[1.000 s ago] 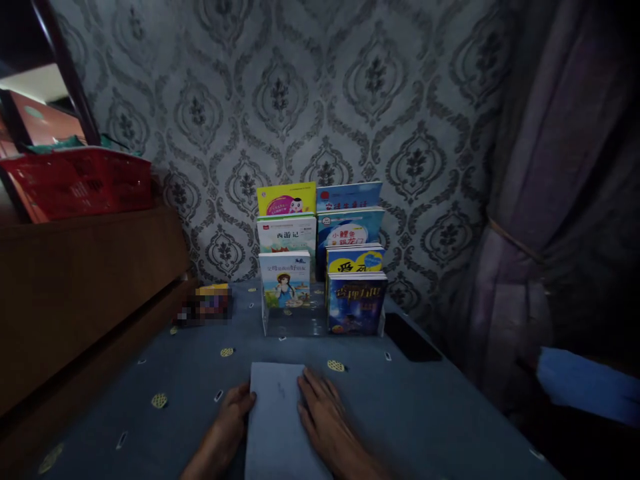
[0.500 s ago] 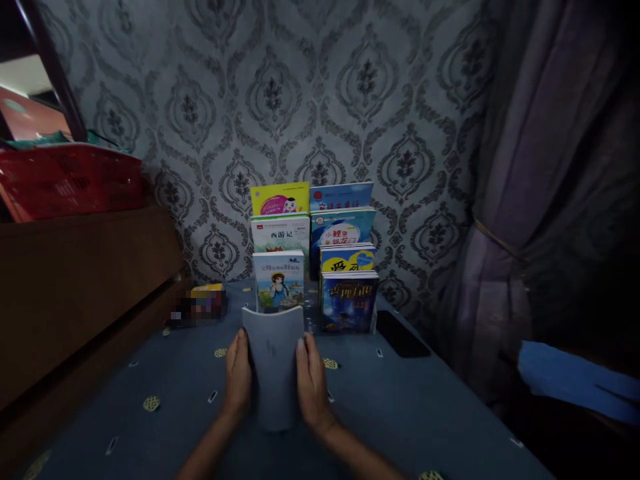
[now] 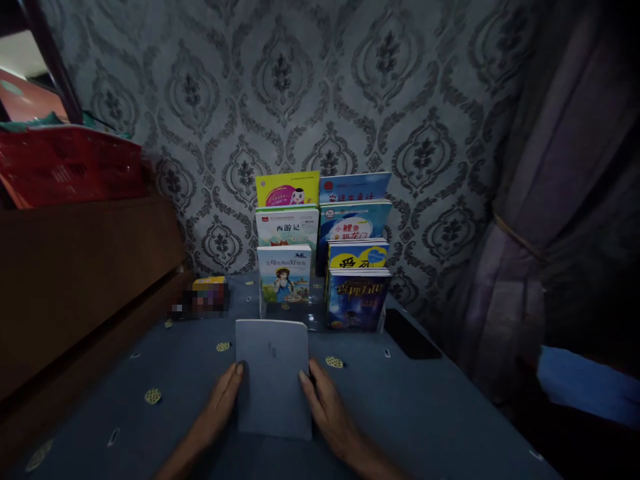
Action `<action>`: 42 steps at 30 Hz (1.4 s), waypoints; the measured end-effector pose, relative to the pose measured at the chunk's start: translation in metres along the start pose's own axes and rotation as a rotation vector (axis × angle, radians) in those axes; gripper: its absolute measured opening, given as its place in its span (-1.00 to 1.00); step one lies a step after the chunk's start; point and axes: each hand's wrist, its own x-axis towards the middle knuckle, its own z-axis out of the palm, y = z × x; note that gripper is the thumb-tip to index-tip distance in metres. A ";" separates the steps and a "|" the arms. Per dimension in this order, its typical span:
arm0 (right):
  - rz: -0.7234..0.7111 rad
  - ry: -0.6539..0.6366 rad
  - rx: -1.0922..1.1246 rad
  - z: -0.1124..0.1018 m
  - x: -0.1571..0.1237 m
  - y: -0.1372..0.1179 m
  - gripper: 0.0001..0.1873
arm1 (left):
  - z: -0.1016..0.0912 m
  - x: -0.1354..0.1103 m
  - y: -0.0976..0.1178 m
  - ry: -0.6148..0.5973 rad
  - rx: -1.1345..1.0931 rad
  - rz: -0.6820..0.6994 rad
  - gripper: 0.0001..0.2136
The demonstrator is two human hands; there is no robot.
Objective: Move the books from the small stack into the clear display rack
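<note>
A thin book (image 3: 273, 390) with a plain pale grey-blue side faces me, held upright just above or on the bedspread; I cannot tell whether its lower edge touches. My left hand (image 3: 225, 393) grips its left edge, thumb towards me. On the opposite edge, my right hand (image 3: 327, 407) has its thumb on the near face and fingers behind. Beyond the book stands a clear rack (image 3: 313, 321) with picture books in two columns. Its front left book (image 3: 285, 277) shows a girl in a hat, and its front right book (image 3: 357, 300) has a dark blue cover.
Right of the rack lies a black phone-like slab (image 3: 413, 335). A blurred-out item with a yellow top (image 3: 207, 287) sits at the left, near a brown wooden cabinet (image 3: 90, 260) bearing a red basket (image 3: 75, 163). A purple curtain (image 3: 530, 220) hangs at right.
The book, bowed before, is now flat and sits slightly lower. Both hands have slid down along its edges. The camera view has shifted a little, moving the rack right and up.
</note>
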 end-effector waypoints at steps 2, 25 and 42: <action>-0.068 -0.066 -0.020 -0.009 0.010 -0.011 -0.60 | -0.014 0.002 0.013 -0.154 0.083 0.067 -0.49; -0.416 0.214 -0.094 -0.054 0.191 -0.045 -0.77 | 0.014 0.149 0.172 0.089 0.208 0.785 -0.69; -0.281 0.138 -0.294 -0.040 0.211 -0.005 -0.85 | 0.021 0.190 0.135 0.035 0.210 0.675 -0.83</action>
